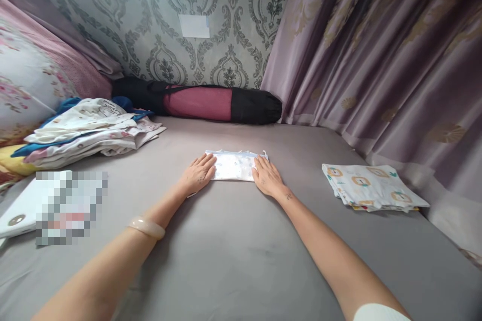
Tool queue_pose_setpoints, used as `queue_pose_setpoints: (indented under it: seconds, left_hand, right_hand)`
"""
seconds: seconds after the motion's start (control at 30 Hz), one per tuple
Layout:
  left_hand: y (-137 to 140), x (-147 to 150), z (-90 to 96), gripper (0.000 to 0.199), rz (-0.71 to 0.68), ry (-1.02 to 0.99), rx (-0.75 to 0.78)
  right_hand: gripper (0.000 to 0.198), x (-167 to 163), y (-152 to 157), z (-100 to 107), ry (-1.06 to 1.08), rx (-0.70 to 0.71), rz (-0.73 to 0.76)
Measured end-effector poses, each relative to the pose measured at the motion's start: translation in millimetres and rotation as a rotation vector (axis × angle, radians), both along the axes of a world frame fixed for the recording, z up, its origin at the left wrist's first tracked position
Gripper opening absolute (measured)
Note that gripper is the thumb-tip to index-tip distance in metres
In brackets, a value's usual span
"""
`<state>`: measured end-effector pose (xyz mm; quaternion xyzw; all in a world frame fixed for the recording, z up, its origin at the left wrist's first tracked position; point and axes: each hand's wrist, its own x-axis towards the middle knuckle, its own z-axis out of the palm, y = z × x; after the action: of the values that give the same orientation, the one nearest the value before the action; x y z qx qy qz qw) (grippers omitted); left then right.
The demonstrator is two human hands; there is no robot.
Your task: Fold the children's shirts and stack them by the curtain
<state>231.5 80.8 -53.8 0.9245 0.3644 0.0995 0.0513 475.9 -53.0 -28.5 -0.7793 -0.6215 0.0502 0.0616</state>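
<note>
A white folded cloth [234, 166] with a faint pale-blue print and a light blue top edge lies flat on the grey sheet [233, 241]. Over its left end rests my left hand [200, 172], palm down with the fingers stretched out. My right hand [265, 174] lies likewise on the right end, fingers extended and pressing flat. Neither hand grips the cloth. Small white ties or loops stick out along its far edge. What kind of garment or cloth it is, I cannot make out.
Folded printed cloths [371, 186] lie in a stack at the right. A pile of clothes [90, 128] sits at the left beside a floral pillow [26, 80]. Nearer is a white device [26, 205] next to a blurred patch. A black and maroon long bag [199, 103] lies along the wall.
</note>
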Motion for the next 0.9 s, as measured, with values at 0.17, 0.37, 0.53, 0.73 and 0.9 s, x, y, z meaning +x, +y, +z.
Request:
queue_pose_setpoints:
  seconds: [0.17, 0.37, 0.53, 0.73, 0.9]
  left_hand:
    - [9, -18, -1.4, 0.058, -0.044, -0.028, -0.014]
    - [21, -26, -7.3, 0.050, 0.067, -0.179, 0.006]
    - [17, -25, -2.0, 0.049, 0.176, -0.306, 0.075]
    - [-2, -19, 7.0, 0.057, -0.023, -0.106, 0.083]
    - [2, -18, 2.7, 0.059, -0.024, -0.009, 0.011]
  right_hand:
    - [0.060, 20, -5, 3, 0.024, -0.053, -0.059]
    - [0.060, 29, -3, 5, 0.047, -0.096, -0.075]
    - [0.058, 15, 2, 9, -0.006, 0.035, -0.116]
    - [0.062, -2, 10, 8, 0.013, 0.029, -0.052]
    - [0.063, -1, 13, -4, -0.010, 0.021, -0.094]
